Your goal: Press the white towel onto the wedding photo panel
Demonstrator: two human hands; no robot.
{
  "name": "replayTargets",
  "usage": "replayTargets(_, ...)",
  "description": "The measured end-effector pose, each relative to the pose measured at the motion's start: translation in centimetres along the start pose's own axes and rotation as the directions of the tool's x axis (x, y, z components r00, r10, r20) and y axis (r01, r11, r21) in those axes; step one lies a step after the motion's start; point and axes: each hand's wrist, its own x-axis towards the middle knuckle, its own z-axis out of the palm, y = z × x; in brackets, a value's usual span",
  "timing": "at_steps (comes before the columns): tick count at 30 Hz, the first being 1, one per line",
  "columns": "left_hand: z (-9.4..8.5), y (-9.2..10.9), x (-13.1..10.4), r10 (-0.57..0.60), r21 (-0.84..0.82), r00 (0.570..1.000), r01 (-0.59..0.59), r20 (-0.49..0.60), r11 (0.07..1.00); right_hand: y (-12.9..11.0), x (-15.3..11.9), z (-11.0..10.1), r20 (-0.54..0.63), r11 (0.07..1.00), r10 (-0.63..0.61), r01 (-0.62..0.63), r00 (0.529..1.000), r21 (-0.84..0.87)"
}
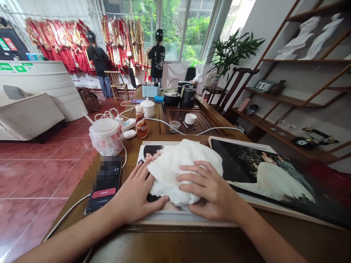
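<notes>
A bunched white cloth (186,164) lies over a framed photo print (146,149) on the wooden table and hides most of its picture. My right hand (208,190) rests on top of the cloth with its fingers spread. At the left side of the print lies my left hand (137,193), thumb and fingers apart, its fingertips beside the cloth's left edge. To the right, a second framed wedding photo (263,175) lies tilted at an angle on the table.
Left of the print are a phone (105,186) with a cable, a plastic-wrapped tub (106,135) and a coffee bottle (141,122). Farther back stand a lidded white cup (148,108) and a small white bowl (190,118). Two people stand near the red garments (60,47).
</notes>
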Motion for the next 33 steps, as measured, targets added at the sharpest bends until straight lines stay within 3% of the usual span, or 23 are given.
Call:
replayTargets(5,0.0,0.2,0.2,-0.01,-0.009,1.0,0.01,-0.016,1.0,0.4,0.0,-0.4,-0.017,0.997,0.067,-0.067,0.998,-0.028)
replayTargets(12,-0.1,0.1,0.5,0.012,0.009,1.0,-0.012,-0.002,1.0,0.0,0.1,-0.3,0.013,1.0,-0.011,0.011,1.0,0.025)
replayTargets(18,0.1,0.1,0.2,-0.019,0.01,1.0,0.019,0.003,1.0,0.7,0.0,-0.4,-0.026,0.995,0.087,-0.089,0.996,-0.055)
replayTargets(25,0.0,0.2,0.6,0.013,-0.013,1.0,-0.013,-0.024,1.0,-0.2,0.1,-0.3,0.026,1.0,-0.009,0.009,1.0,0.016)
replayTargets(33,0.3,0.2,0.4,-0.017,-0.008,1.0,0.017,-0.01,1.0,0.8,-0.1,-0.3,-0.022,0.996,0.077,-0.078,0.997,-0.051)
